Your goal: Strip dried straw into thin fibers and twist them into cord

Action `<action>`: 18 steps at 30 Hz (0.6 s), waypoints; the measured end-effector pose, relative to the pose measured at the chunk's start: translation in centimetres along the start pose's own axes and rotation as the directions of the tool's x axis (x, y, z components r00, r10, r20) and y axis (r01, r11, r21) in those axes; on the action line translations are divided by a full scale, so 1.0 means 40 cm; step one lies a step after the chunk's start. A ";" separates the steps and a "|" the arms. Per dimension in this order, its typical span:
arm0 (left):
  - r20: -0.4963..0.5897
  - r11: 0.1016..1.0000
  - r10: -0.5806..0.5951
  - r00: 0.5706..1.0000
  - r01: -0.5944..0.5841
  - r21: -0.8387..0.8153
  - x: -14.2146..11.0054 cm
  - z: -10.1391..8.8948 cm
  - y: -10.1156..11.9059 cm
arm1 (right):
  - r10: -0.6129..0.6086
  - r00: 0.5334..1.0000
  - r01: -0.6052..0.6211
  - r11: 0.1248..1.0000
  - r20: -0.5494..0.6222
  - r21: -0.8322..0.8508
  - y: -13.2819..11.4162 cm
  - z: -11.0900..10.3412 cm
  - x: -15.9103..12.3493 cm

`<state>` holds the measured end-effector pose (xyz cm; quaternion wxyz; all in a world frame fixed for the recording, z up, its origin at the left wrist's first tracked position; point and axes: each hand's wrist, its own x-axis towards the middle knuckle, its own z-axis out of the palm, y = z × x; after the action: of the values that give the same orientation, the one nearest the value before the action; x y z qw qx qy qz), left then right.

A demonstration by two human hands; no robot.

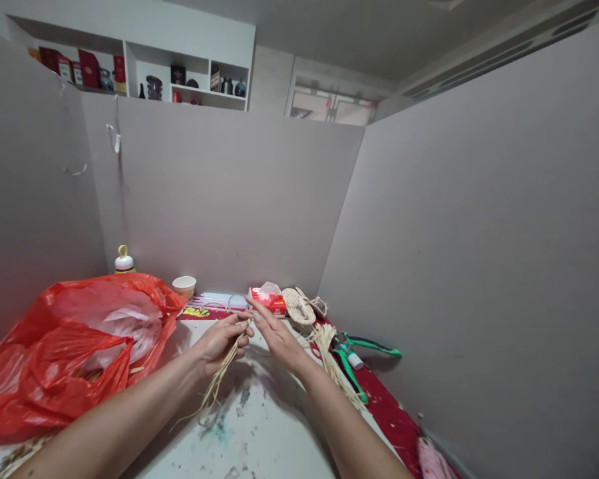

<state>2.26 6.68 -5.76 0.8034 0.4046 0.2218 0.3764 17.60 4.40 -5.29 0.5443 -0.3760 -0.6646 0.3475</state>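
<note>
My left hand (223, 341) is closed around a bundle of pale straw strands (214, 386) that hangs down toward the white table (259, 439). My right hand (275, 334) meets it at the top, its fingers pinching the upper ends of the same strands. Both hands are held just above the table's middle. Right of my right forearm lies a loose bunch of straw (332, 352). Behind it sits a small woven straw piece (299, 307).
A big red plastic bag (64, 352) fills the left side. At the back stand a paper cup (184, 286), a red tissue pack (268, 299) and a bottle with a yellow loop (124, 261). Green-handled shears (359, 352) lie at right. Grey partition walls enclose the table.
</note>
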 end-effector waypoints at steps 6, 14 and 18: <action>-0.032 1.000 0.029 0.999 -0.029 0.013 -0.003 -0.002 0.006 | 0.128 0.971 -0.110 0.989 -0.203 0.096 0.019 -0.020 0.018; 0.076 0.997 0.029 0.997 -0.034 0.072 -0.005 -0.005 -0.001 | 0.224 0.969 -0.246 0.927 0.108 0.284 0.010 -0.002 0.007; 0.104 0.987 -0.024 0.994 0.008 0.158 -0.008 -0.008 -0.001 | 0.193 0.981 -0.189 0.962 -0.002 0.197 0.024 -0.011 0.012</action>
<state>1.87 6.56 -5.97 0.7826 0.4841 0.2114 0.3293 18.09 5.31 -5.82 0.5495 -0.3864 -0.5822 0.4581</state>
